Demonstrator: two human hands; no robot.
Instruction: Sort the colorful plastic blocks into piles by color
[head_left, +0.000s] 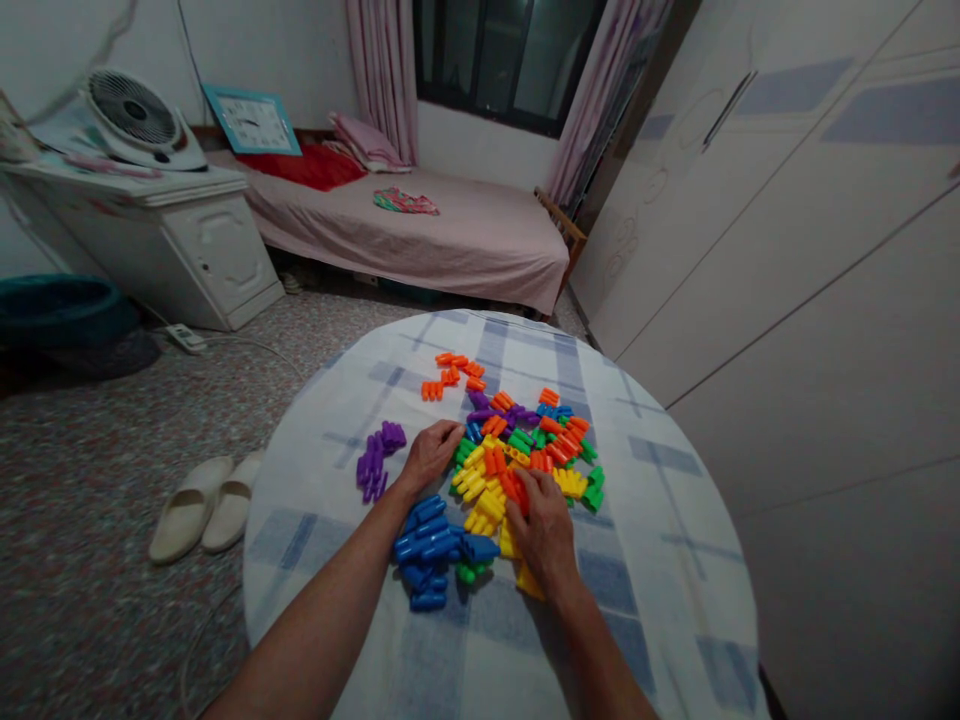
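Lying on a round desk (690, 600) with a blue-checked white cloth: one mixed pile (517, 440) of toy building pieces in yellow, orange, green, blue and purple.

Left hand (433, 455), one: at the pile's left edge, fingertips just beside a blue piece (474, 432); cannot tell whether its grip is clasping anything.

Right hand (545, 525), one: over the pile's near side, fingers curled about an orange piece (511, 487); cannot tell whether its grip holds or merely touches it.

Loose orange group (433, 391): beyond the pile, to its left.

Purple cluster (373, 465): left of the pile, apart from it.

Blue heap (431, 540): near-left of the pile, green bits (466, 573) at its right edge.

Slippers (184, 510), pale, one pair: on the floor, well left of the pile.

Bed (465, 225), pink-covered: far beyond the pile.

Fan (135, 108), one: on a white cabinet (217, 240), far left beyond the pile.

Wardrobe (840, 350), pale: right of the pile.
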